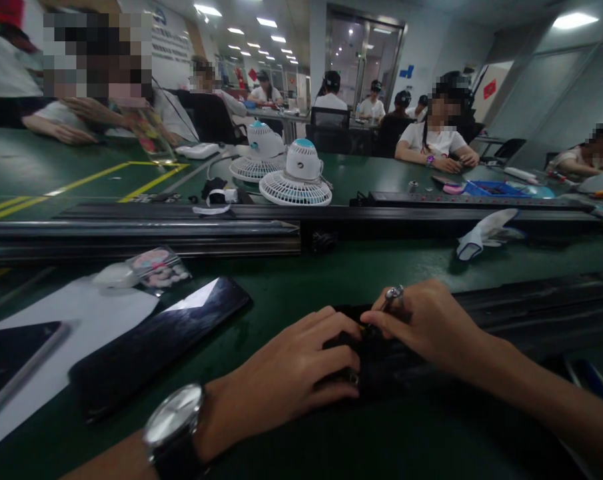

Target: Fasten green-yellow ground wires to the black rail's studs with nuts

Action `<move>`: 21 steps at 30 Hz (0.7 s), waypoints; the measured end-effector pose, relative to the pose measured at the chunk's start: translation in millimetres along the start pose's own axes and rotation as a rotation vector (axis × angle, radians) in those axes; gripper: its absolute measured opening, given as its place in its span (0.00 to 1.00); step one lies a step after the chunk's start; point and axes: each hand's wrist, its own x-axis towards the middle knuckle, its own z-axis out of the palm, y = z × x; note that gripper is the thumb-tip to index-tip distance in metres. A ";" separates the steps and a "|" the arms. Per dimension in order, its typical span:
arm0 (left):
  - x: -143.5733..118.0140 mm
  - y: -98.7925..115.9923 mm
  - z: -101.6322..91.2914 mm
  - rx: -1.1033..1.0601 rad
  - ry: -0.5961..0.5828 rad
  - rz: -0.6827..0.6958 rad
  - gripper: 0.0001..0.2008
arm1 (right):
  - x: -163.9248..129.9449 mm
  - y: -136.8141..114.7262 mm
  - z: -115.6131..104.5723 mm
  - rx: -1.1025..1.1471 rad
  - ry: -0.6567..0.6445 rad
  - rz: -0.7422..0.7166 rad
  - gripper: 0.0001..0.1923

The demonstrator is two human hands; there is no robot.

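My left hand, with a silver wristwatch on its wrist, presses down on a small black part lying on the green table. My right hand is closed around a thin tool with a shiny metal end, its tip pointing down at the same black part. The two hands touch over the part, which is mostly hidden beneath them. A long black strip runs from the part toward the right.
A black phone and white paper lie at left, with a small packet. A dark rail crosses the table. Two white desk fans and a white glove lie beyond. Other people sit around the far tables.
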 end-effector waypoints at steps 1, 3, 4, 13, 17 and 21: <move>0.2 0.1 0.1 -0.001 0.002 0.001 0.07 | 0.1 -0.4 1.0 -0.006 0.002 -0.004 0.18; 0.6 0.0 0.0 -0.003 -0.003 -0.002 0.06 | 0.2 -1.8 2.8 -0.018 0.003 -0.011 0.17; 0.7 0.0 -0.1 -0.005 -0.007 -0.003 0.05 | 0.3 -2.7 3.7 -0.036 0.005 -0.016 0.16; 0.7 -0.9 -5.4 -0.049 -0.066 0.021 0.12 | 1.2 -4.3 -11.9 -0.116 -0.086 -0.172 0.12; -0.4 -0.4 -4.4 -0.016 -0.050 0.015 0.15 | 1.8 0.5 -23.4 -0.010 -0.085 -0.113 0.12; -0.2 1.8 -2.7 0.083 0.018 0.016 0.08 | 2.4 -1.2 -20.2 0.062 -0.042 -0.018 0.13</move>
